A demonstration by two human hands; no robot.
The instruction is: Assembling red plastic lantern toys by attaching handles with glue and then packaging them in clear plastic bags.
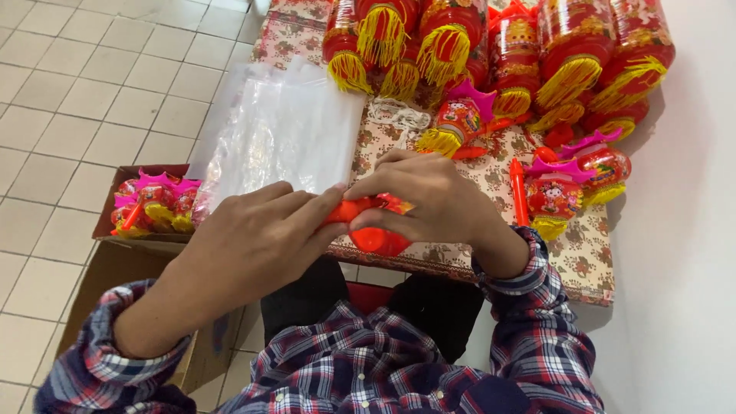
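Bright, even daylight fills the room, shadows stay soft, and the nearer hands look perhaps slightly blurred.

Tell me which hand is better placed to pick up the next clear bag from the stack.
Left, probably. The left hand lies directly below the stack of clear bags, only fingertips touching the orange toy lantern. The right hand wraps over the lantern, farther from the stack.

Both hands meet over the table's near edge: the left hand (257, 234) pinches an orange toy lantern (373, 224) from nine o'clock, the right hand (429, 195) grips it from above. Clear plastic bags (284, 130) lie at eleven o'clock.
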